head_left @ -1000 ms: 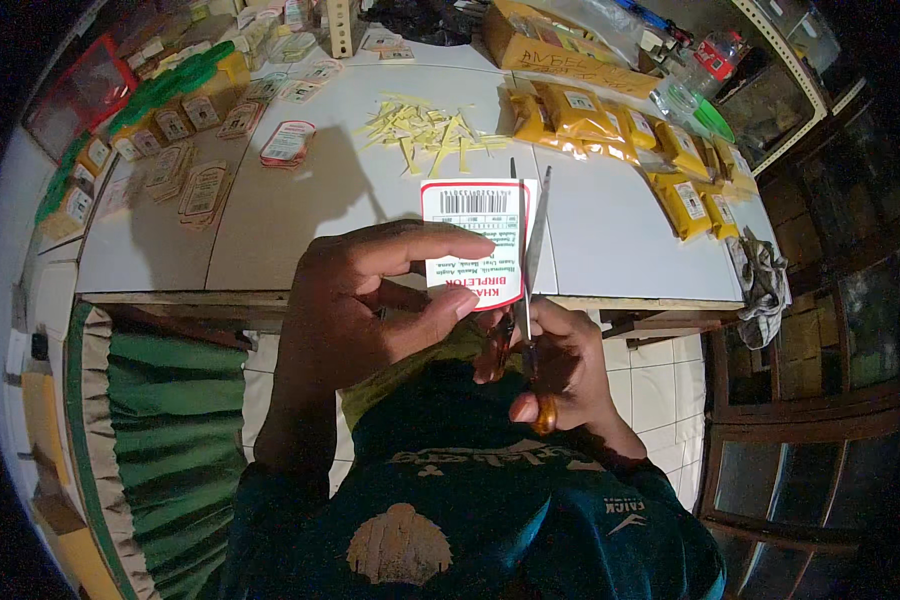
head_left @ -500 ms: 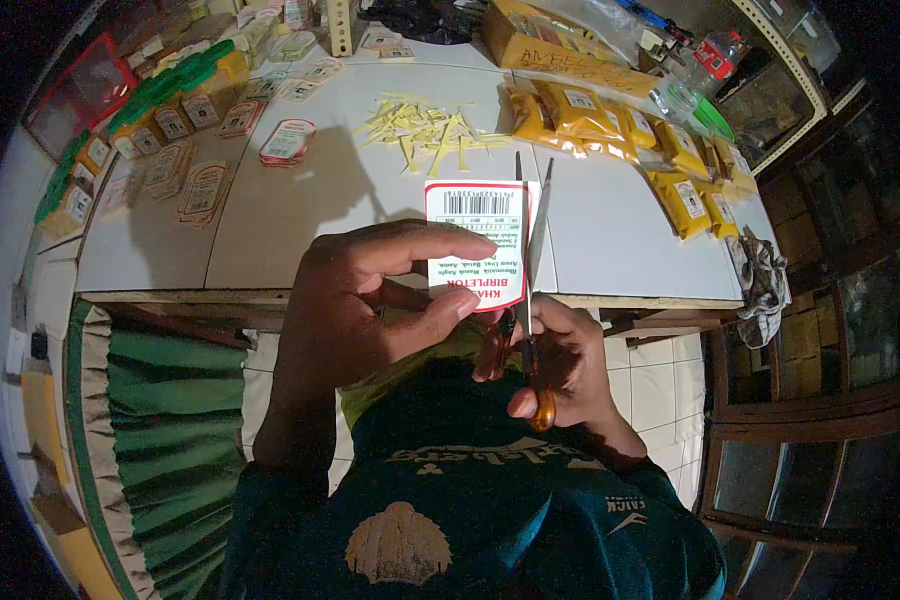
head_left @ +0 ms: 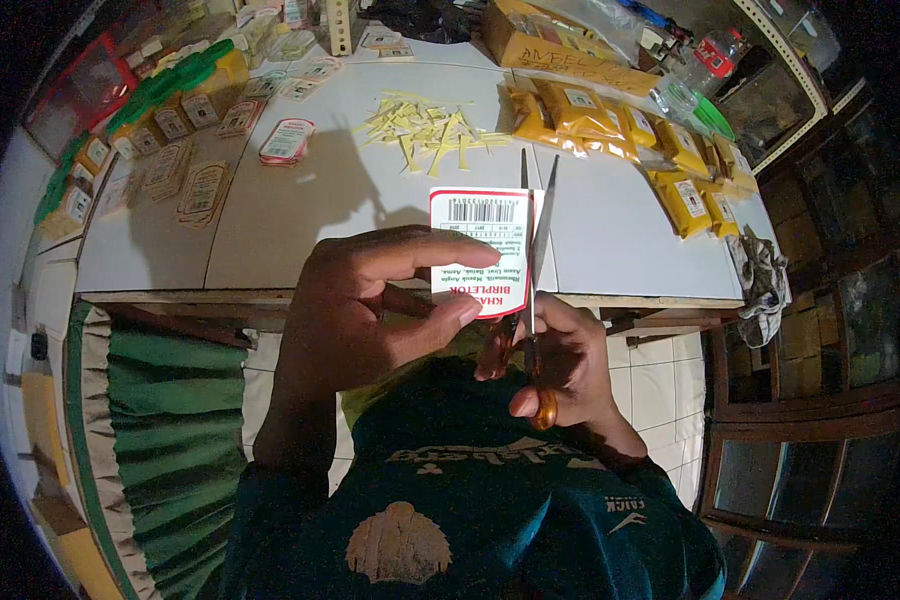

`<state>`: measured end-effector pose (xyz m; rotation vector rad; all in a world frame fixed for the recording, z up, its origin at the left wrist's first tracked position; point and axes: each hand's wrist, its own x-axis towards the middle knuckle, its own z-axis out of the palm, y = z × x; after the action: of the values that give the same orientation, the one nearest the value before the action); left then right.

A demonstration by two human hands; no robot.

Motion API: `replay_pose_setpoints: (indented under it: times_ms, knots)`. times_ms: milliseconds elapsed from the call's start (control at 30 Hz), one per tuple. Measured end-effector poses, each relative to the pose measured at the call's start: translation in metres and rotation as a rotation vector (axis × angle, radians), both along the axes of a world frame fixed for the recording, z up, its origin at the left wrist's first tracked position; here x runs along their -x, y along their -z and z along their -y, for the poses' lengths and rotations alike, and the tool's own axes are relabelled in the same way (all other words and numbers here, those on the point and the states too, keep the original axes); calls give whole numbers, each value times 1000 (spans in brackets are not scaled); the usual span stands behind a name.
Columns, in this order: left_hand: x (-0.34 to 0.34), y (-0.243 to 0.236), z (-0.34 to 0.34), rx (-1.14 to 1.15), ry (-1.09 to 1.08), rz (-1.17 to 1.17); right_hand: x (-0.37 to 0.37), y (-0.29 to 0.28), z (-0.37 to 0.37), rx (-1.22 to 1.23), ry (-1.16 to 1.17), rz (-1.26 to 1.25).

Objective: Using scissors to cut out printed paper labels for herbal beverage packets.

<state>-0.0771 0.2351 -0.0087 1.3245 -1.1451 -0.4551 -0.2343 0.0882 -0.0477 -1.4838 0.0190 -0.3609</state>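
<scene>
My left hand point(head_left: 370, 300) pinches a white paper label point(head_left: 475, 245) with a red border, green and red print and a barcode. Its fingers lie over the label's left and middle part. In my right hand point(head_left: 565, 360) is a pair of scissors point(head_left: 536, 300) with amber handles, the blades pointing away from me and slightly parted. The label's right edge sits between the blades, with a narrow white margin showing past them. Beyond the label, a heap of thin pale-yellow paper strips point(head_left: 420, 125) lies on the white table point(head_left: 310, 220).
To the left are loose labels point(head_left: 205, 190), a single red-bordered label point(head_left: 288, 141) and a row of green-lidded jars point(head_left: 170, 110). Yellow-orange packets point(head_left: 580, 110) lie at the back right, near a cardboard box point(head_left: 560, 50) and a plastic bottle point(head_left: 705, 70). A cloth point(head_left: 760, 290) hangs at the right corner.
The label has shifted slightly right and nearer to me in my left hand. The scissor blades have moved slightly right with it and are still parted around its right edge.
</scene>
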Motion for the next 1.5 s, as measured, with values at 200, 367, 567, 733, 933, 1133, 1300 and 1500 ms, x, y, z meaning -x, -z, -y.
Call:
replay_pose_setpoints:
  times_ms: [200, 367, 567, 733, 933, 1133, 1300, 1500]
  knots:
    - [4, -2, 4, -24, 29, -77, -3, 1, -1, -73, 39, 69]
    - [4, -4, 1, -32, 31, -94, 0, 0, 3, -68, -34, 57]
    - [3, -1, 2, -47, 48, -111, 2, 1, 6, -37, -79, 57]
    - [3, 2, 2, -46, 33, -53, -1, -1, 8, -13, -89, 75]
    - [4, 1, 3, -27, 18, -33, 3, 2, 6, -35, -64, 29]
    - [2, 5, 4, -65, 66, -64, 0, -2, 6, -96, -52, 52]
    - [1, 7, 4, -41, 71, -68, -1, -2, 11, -55, -80, 61]
    - [-1, 8, 5, -35, 57, -72, -4, -2, 12, 25, -43, 3]
